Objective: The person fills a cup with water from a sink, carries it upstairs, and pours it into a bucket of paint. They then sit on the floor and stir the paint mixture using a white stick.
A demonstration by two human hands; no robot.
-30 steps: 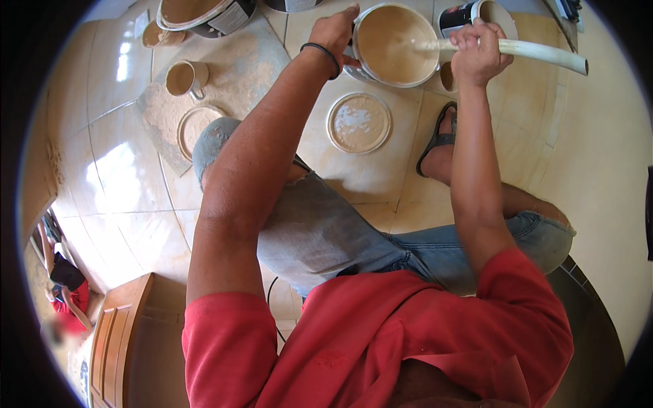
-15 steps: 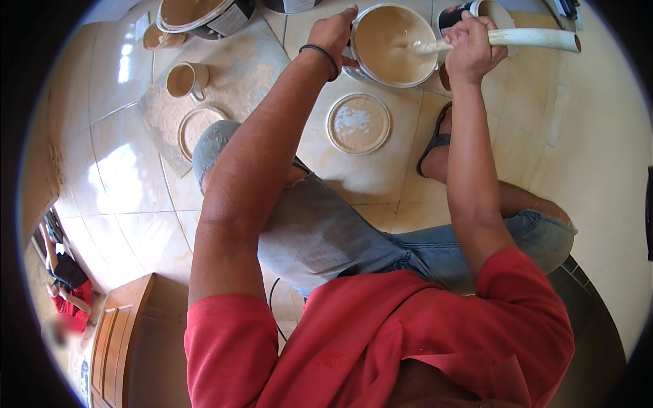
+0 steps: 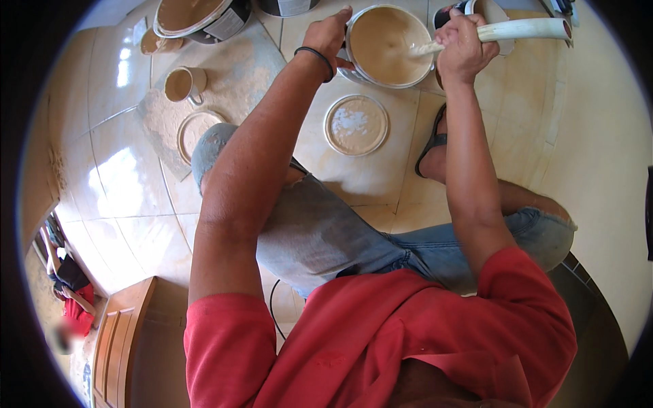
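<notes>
Beige paint (image 3: pixel 377 37) swirls in a round bucket (image 3: pixel 391 86) on the floor in front of me. At the bucket's left side, my left hand (image 3: pixel 328 41) grips the rim, its thumb stretched along the edge. My right hand (image 3: pixel 466 53) is closed round a whitish plastic pipe (image 3: pixel 520 29). The pipe slants over the bucket's right rim, and its paint-coated lower end dips into the paint. A round lid (image 3: pixel 356 126) smeared with beige lies between my body and the bucket.
On the left, a paint-stained mug (image 3: pixel 194 83) and another lid (image 3: pixel 192 129) rest on a stained sheet (image 3: pixel 245 75). A larger paint bucket (image 3: pixel 221 24) stands behind them. A can (image 3: pixel 491 12) is beyond my right hand. Another person (image 3: pixel 78 299) is at far left.
My right hand and the pipe have shifted a little left, with the pipe's end still in the paint. The paint's surface pattern has changed. My left hand stays on the rim.
</notes>
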